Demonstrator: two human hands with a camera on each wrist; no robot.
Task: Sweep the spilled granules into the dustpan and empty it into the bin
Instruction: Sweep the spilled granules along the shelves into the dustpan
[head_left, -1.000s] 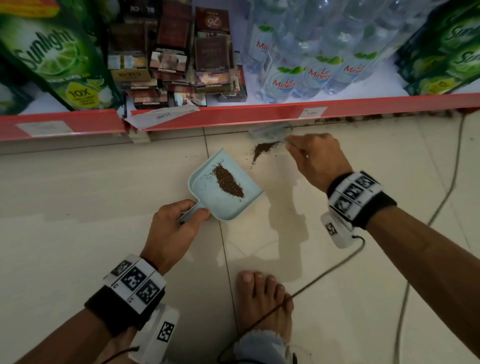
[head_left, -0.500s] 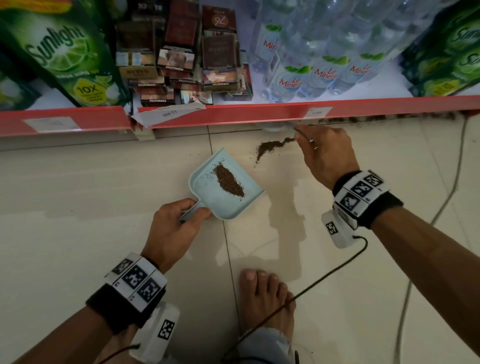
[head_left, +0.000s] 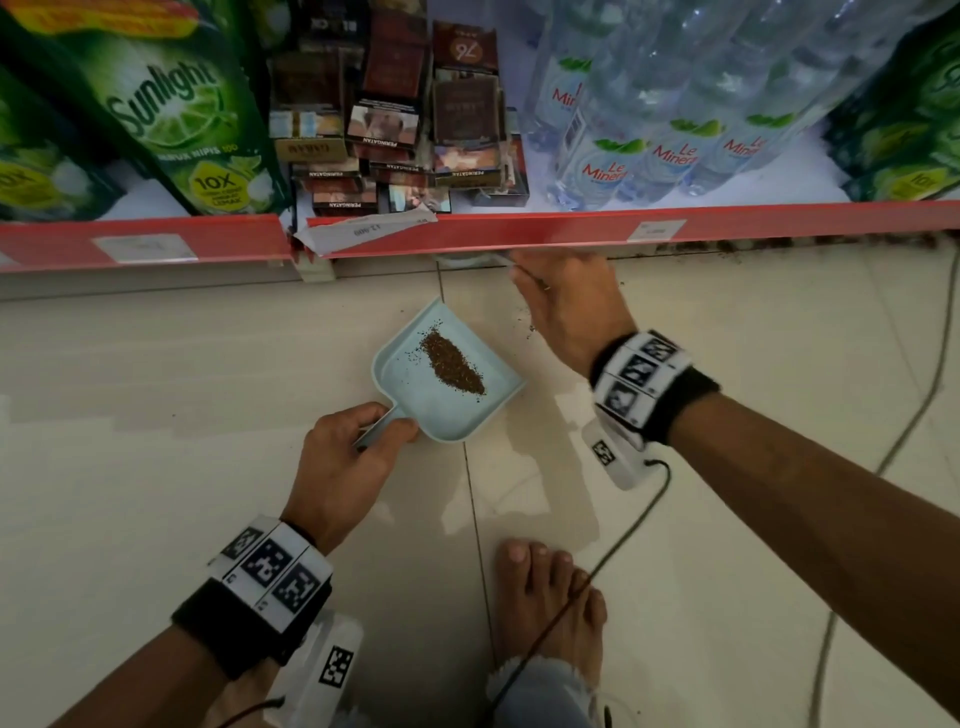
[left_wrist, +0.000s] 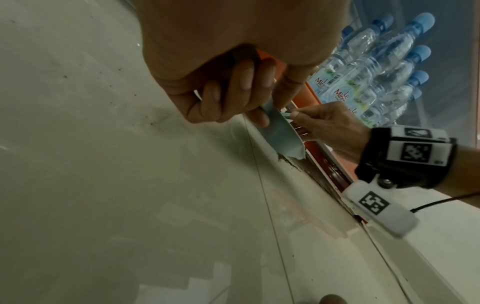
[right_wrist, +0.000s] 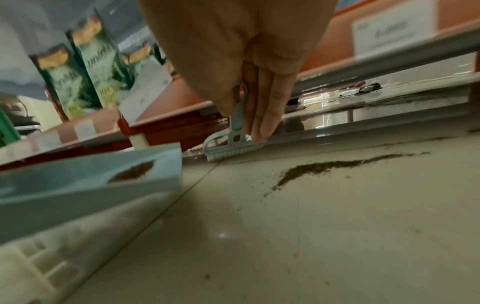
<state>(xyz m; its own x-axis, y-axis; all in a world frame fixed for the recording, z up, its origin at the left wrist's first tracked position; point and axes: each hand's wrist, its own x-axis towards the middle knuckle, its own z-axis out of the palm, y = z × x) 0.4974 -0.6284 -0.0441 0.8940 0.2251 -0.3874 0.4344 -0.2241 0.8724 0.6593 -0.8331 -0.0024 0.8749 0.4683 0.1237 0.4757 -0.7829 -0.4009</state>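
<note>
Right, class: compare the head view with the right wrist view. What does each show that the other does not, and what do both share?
Only the head view shows the left hand gripping the dustpan's handle, the water bottles, a bare foot and both wristbands.

Only the right wrist view shows the brush held in the right hand, its head at the floor beneath the shelf edge, and a loose trail of granules on the tiles.

Both show the pale blue dustpan with a brown pile inside it, the red shelf edge and the green Sunlight packs.

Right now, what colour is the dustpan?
Pale blue dustpan, with brown granules inside; clearest in the head view.
</note>
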